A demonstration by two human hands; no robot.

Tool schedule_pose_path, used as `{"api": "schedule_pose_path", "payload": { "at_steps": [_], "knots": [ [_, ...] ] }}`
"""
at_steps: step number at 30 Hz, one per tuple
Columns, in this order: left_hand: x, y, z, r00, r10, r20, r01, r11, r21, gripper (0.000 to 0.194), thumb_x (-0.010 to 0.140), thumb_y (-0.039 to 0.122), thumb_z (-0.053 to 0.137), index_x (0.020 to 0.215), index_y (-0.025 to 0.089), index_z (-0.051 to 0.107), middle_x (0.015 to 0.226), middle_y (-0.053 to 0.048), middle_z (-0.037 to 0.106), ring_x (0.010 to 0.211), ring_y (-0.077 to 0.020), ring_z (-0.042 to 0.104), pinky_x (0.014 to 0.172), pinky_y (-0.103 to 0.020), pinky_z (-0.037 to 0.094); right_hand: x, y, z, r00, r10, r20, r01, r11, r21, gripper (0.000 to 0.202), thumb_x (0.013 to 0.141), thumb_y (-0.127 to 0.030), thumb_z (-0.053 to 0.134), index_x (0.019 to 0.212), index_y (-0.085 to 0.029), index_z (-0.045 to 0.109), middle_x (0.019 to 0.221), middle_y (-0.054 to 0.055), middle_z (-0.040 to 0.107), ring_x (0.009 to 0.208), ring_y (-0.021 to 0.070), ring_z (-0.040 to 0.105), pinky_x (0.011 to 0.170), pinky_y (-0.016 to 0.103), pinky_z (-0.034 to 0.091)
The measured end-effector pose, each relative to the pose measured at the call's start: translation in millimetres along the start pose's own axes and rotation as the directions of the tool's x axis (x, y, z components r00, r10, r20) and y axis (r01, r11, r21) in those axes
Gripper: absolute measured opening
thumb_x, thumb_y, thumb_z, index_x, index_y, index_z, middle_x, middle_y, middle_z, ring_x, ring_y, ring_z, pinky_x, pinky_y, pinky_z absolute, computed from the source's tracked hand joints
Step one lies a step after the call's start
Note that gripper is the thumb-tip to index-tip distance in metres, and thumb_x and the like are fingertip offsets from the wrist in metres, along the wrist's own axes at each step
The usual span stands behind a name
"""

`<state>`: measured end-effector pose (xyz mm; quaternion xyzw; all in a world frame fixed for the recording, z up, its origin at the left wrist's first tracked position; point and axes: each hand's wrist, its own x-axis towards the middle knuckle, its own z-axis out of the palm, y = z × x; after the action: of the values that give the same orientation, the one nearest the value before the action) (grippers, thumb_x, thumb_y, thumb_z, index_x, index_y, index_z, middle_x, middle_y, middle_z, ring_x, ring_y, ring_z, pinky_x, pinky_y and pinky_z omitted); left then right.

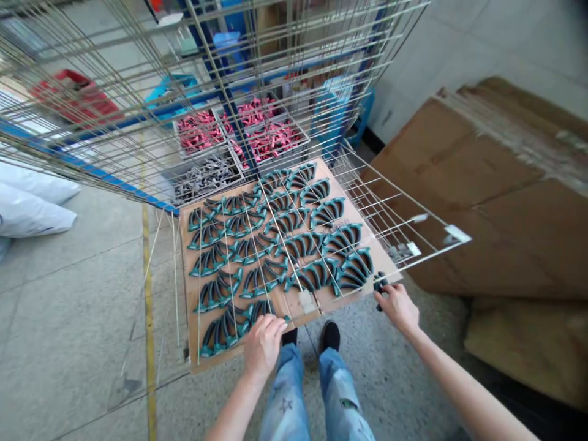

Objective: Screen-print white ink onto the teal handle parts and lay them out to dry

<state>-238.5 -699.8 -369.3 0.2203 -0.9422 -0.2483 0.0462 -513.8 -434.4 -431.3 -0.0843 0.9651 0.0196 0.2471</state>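
Observation:
A cardboard sheet bears rows of curved teal-and-black handle-like parts, laid in fan-shaped groups. At its near edge, my left hand is closed over one such part, whose teal tip shows beside the fingers; the rest of it is hidden under the hand. My right hand pinches a dark part beside the sheet's near right corner. Thin wires of a rack shelf cross over the laid-out parts.
A tall wire rack with blue posts rises behind the sheet. Crates beyond it hold pink parts and grey parts. Wire shelving juts out at right, by large cardboard sheets. White sacks lie far left.

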Motion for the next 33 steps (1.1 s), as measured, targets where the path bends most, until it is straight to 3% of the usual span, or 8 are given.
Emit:
{"api": "schedule_pose_path", "payload": {
  "at_steps": [3,7,15,22,26,30,33],
  "knots": [
    [-1,0,-2.2,1.000,-0.002,-0.013,0.003,1.000,0.004,0.022,0.094,0.024,0.051,0.087,0.020,0.071,0.085,-0.002,0.069,0.080,-0.0167,0.062,0.075,-0.030,0.050,36,3,-11,0.995,0.102,-0.016,-0.101,0.994,0.049,0.042,0.091,-0.050,0.041,0.110,-0.023,0.067,0.118,0.009,0.055,0.100,0.0236,0.061,0.076,0.035,0.051],
    [-1,2,-6.5,0.999,0.012,-0.046,-0.012,1.000,0.013,0.026,0.095,0.028,0.048,0.088,0.021,0.071,0.084,-0.002,0.069,0.079,-0.0162,0.063,0.074,-0.029,0.050,73,10,-15,0.992,0.122,-0.027,-0.120,0.991,0.055,0.044,0.090,-0.051,0.043,0.113,-0.021,0.065,0.118,0.013,0.055,0.101,0.0254,0.061,0.079,0.036,0.051],
    [-2,0,3.1,0.997,0.024,-0.076,-0.021,0.999,0.048,0.031,0.097,0.033,0.044,0.089,0.022,0.072,0.085,-0.003,0.070,0.079,-0.0161,0.063,0.073,-0.027,0.050,108,4,-1,0.997,0.068,0.032,-0.069,0.998,0.005,0.042,0.090,-0.052,0.043,0.106,-0.023,0.068,0.113,0.012,0.058,0.097,0.0250,0.062,0.078,0.037,0.052],
    [-6,-7,12.1,0.999,0.027,-0.035,-0.025,0.998,0.053,0.027,0.096,0.032,0.046,0.091,0.022,0.071,0.088,-0.002,0.070,0.082,-0.0166,0.063,0.078,-0.029,0.049,112,5,-1,0.997,-0.059,0.047,0.060,0.998,-0.017,0.049,0.094,-0.057,0.034,0.098,-0.023,0.069,0.104,0.011,0.062,0.097,0.0250,0.062,0.082,0.040,0.050],
    [-6,-12,22.4,1.000,-0.003,0.023,0.002,0.999,0.047,0.025,0.095,0.031,0.048,0.091,0.022,0.071,0.087,-0.002,0.069,0.082,-0.0167,0.062,0.074,-0.028,0.049,106,15,-9,0.992,-0.124,0.010,0.125,0.992,-0.017,0.044,0.095,-0.055,0.036,0.103,-0.026,0.068,0.109,0.009,0.062,0.099,0.0233,0.060,0.083,0.035,0.049],
    [-4,-13,34.2,0.993,-0.046,0.107,0.042,0.998,0.036,0.026,0.095,0.029,0.048,0.090,0.021,0.072,0.086,-0.003,0.069,0.082,-0.0164,0.062,0.075,-0.027,0.049,85,33,-4,0.987,-0.130,-0.098,0.132,0.991,0.016,0.036,0.094,-0.045,0.040,0.106,-0.025,0.068,0.117,0.009,0.061,0.103,0.0224,0.058,0.081,0.030,0.049],
    [1,-15,45.9,0.969,-0.117,0.219,0.102,0.992,0.079,0.028,0.095,0.028,0.046,0.088,0.022,0.073,0.086,-0.004,0.069,0.085,-0.0171,0.061,0.077,-0.028,0.048,60,54,16,0.979,-0.082,-0.186,0.101,0.990,0.096,0.038,0.092,-0.043,0.039,0.101,-0.021,0.069,0.115,0.010,0.061,0.099,0.0232,0.059,0.077,0.031,0.049]
  ]
}}
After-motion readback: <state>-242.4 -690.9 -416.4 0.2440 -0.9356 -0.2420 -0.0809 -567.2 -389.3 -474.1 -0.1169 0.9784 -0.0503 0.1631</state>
